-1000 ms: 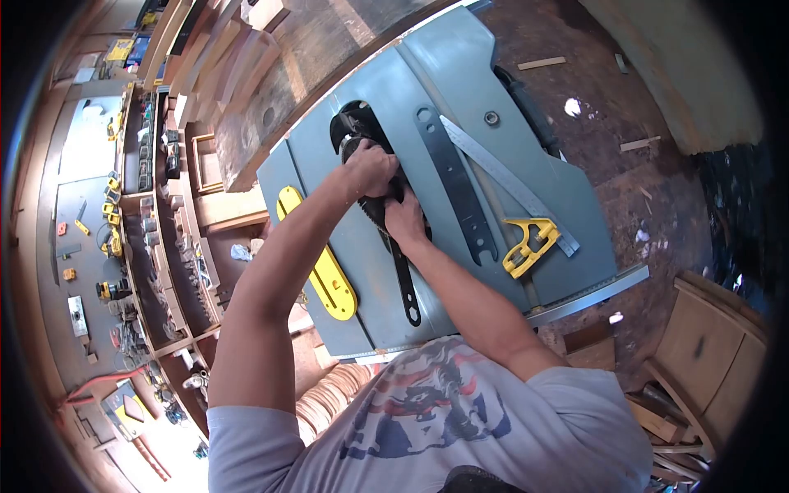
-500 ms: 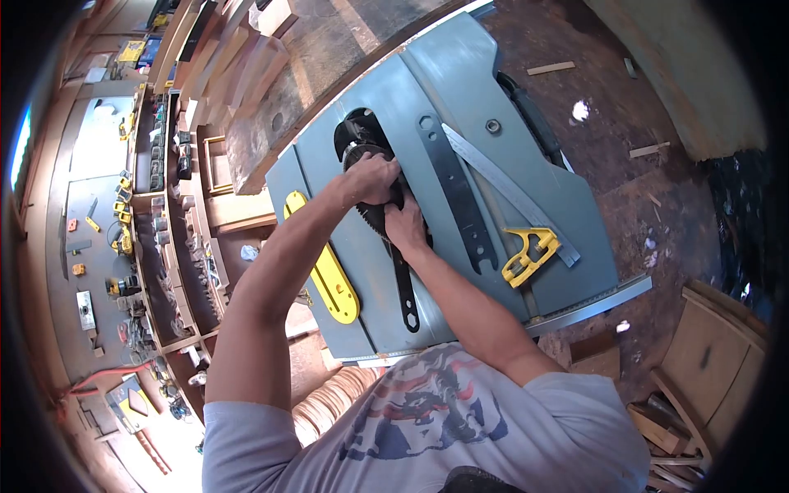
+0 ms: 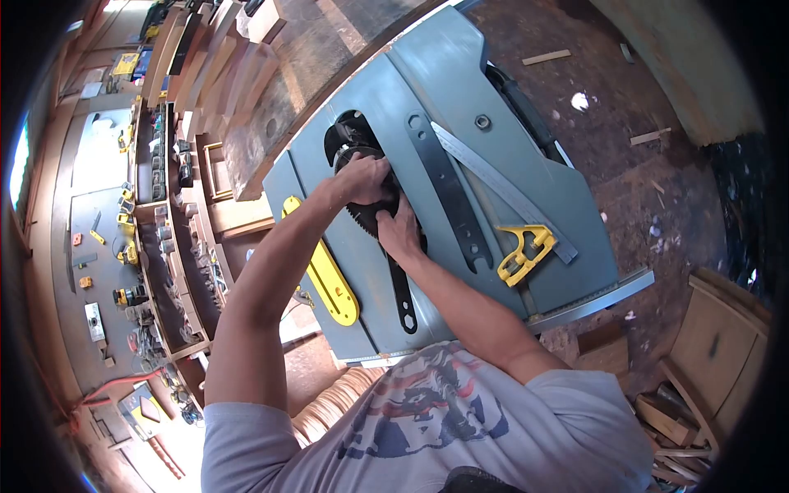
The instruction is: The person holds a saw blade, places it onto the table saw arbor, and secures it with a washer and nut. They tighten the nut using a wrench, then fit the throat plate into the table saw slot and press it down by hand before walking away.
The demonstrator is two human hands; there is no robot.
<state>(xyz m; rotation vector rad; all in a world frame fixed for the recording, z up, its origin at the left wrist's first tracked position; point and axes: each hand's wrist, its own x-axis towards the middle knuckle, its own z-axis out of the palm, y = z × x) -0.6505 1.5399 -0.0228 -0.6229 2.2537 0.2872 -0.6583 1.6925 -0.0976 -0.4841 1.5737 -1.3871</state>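
A dark circular saw blade (image 3: 362, 217) with a toothed edge sits tilted in the opening of a grey-blue table saw top (image 3: 526, 177). My left hand (image 3: 362, 179) is closed at the blade's upper part, fingers curled; the fingertips are partly hidden. Just below it, my right hand (image 3: 399, 231) grips the blade's near right side, thumb on its face and other fingers out of sight. One black wrench (image 3: 401, 296) lies below the blade, its upper end hidden. To the right rests a longer black wrench (image 3: 448, 189).
A yellow throat plate (image 3: 333, 287) lies left of the opening. A combination square (image 3: 526, 251) with a yellow head rests on the right. A metal rail (image 3: 596, 301) runs along the near edge. Shelves with tools and batteries (image 3: 156, 164) stand at left.
Both hands stay at the blade, with the right hand shifted slightly left and its wrist turned a little. The whole view has shifted slightly with the head.
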